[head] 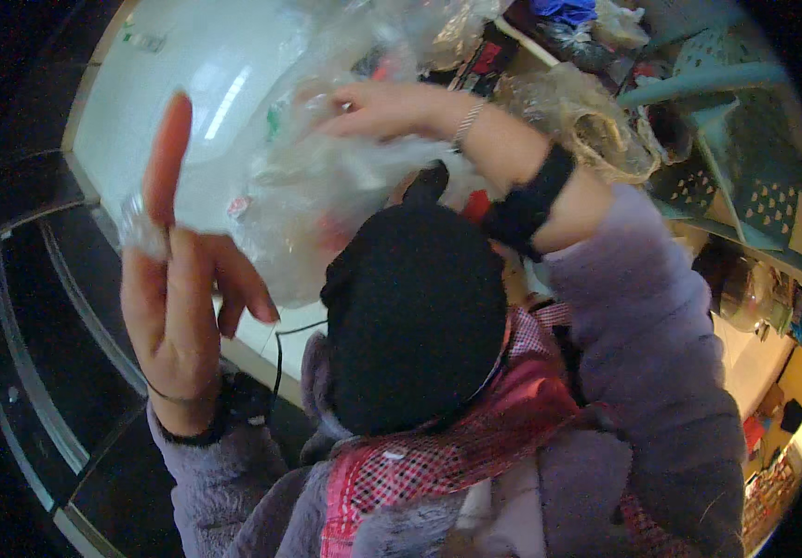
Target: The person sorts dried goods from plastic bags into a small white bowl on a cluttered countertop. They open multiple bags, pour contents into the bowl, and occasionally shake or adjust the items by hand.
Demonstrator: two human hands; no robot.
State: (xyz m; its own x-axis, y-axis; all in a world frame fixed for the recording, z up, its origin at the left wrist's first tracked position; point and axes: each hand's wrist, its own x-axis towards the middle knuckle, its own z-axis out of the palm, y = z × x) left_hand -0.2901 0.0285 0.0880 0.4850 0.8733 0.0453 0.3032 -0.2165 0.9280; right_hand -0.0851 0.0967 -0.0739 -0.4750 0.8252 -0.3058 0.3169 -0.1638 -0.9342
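My left hand (178,300) is raised at the left, one finger pointing up and the others partly bent. A scrap of clear crinkled plastic (141,227) lies against its fingers; whether they pinch it is unclear. My right hand (380,115) reaches across the top middle, blurred, with its fingers among the film of a large clear plastic bag (366,164). Blur hides whether they grip it. The bag spreads over a pale glossy tabletop (122,118), with red things showing through it. In the middle a dark rounded shape, apparently fabric (415,314), hides part of the bag.
Crumpled clear bags (596,125) lie heaped beyond my right forearm. Perforated blue-green plastic baskets (722,188) stand at the right. Dark panels with metal edges (59,279) border the table at left. A thin black cable (279,356) runs near my left sleeve.
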